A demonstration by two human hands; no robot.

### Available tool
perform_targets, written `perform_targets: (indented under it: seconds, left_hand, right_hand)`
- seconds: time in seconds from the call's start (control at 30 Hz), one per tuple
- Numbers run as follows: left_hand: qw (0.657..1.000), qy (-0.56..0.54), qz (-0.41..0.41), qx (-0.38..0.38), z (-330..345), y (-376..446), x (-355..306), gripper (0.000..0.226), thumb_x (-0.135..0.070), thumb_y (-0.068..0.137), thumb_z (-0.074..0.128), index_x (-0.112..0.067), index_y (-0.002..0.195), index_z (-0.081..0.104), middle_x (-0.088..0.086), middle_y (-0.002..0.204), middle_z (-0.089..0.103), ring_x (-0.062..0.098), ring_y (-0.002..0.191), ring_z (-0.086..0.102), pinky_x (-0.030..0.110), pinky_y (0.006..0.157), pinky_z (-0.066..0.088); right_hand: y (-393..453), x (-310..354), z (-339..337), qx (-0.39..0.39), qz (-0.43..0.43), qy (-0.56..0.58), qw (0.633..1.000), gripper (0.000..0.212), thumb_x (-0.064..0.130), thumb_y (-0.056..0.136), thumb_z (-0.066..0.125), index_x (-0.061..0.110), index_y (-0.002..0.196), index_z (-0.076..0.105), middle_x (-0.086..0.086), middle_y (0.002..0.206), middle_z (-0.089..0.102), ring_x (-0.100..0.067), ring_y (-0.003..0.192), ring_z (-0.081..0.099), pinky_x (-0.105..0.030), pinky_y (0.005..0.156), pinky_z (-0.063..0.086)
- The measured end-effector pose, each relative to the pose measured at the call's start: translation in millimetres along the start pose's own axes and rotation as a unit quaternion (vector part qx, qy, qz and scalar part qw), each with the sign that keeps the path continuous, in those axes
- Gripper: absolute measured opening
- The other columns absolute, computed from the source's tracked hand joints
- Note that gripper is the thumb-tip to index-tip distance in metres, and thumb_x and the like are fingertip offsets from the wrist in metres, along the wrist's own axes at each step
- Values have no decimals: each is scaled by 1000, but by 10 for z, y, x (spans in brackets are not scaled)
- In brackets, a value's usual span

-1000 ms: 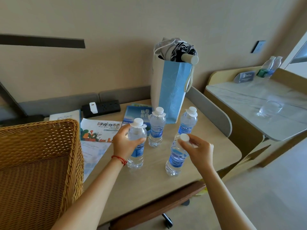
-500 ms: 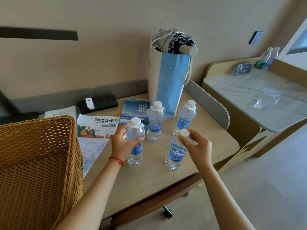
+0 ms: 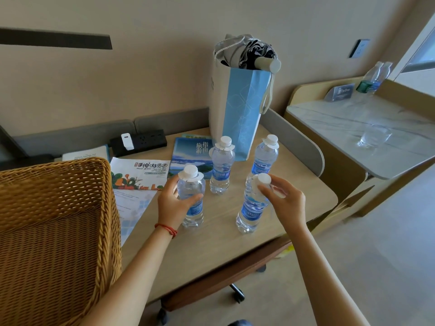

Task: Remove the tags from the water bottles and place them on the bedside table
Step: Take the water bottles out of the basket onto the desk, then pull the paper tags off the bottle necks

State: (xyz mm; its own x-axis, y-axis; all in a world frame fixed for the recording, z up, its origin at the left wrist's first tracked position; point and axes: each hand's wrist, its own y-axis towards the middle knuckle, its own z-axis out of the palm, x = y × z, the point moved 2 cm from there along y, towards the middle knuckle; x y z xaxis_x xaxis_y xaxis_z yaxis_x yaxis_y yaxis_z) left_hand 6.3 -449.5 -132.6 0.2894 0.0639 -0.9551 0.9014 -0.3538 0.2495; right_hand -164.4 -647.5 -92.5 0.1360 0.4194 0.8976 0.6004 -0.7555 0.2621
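Several clear water bottles with blue labels and white caps stand on the wooden desk (image 3: 219, 241). My left hand (image 3: 173, 204) grips the front left bottle (image 3: 191, 201) round its body; a white paper tag (image 3: 191, 177) sits round its neck. My right hand (image 3: 283, 203) pinches the neck tag of the front right bottle (image 3: 251, 210), which leans toward the left. Two more tagged bottles stand behind: the middle bottle (image 3: 221, 167) and the right rear bottle (image 3: 264, 156). The bedside table (image 3: 353, 128) with a marble top is at the right.
A tall blue paper bag (image 3: 240, 107) with an umbrella stands behind the bottles. Brochures (image 3: 138, 175) and a power strip (image 3: 138, 141) lie at the desk's back left. A wicker chair back (image 3: 54, 231) fills the lower left. A glass (image 3: 374, 135) and two bottles (image 3: 374, 76) stand on the bedside table.
Both hands hold the same bottles as before. The front right bottle stays tilted. The camera view has shifted slightly.
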Motion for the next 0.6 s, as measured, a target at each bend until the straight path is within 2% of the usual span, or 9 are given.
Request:
perform_targets:
  seconds: [0.1,0.33,0.43,0.5,0.6]
  left_hand:
    - [1000,-17,-4,14,13,-38,4,65,-6,59,84,-46,99,53,-14,104,61,13,102,59,34,86,49]
    - [1000,-14,-9,6,30,-103,-28,62,-4,60,82,-44,99,54,-20,102,61,-9,95,58,24,81,48]
    - [1000,-7,-18,-11,56,-131,-62,60,-4,62,81,-30,110,56,-9,110,62,-1,103,57,30,88,49]
    - [998,6,-36,-43,103,-190,-76,66,-5,64,81,-19,122,53,0,123,58,10,114,53,30,95,44]
    - [983,31,-34,-177,160,-411,-159,65,-9,67,79,-12,125,51,6,128,53,17,118,49,30,96,43]
  right_hand:
    - [2,-24,-58,5,7,9,1000,37,30,75,73,18,110,68,2,107,70,-15,99,65,-38,90,52]
    - [88,-76,-129,36,15,42,998,46,49,65,69,25,104,68,4,103,71,-13,99,65,-41,92,52]
    - [156,-129,-180,62,13,54,996,38,45,68,71,28,102,69,6,102,71,-14,99,65,-37,91,52]
    - [209,-158,-229,78,7,69,994,23,37,73,71,35,96,68,9,100,71,-10,96,66,-30,87,52]
    - [317,-227,-296,106,-7,90,990,14,25,82,66,34,93,69,16,93,71,-1,89,67,-15,78,52]
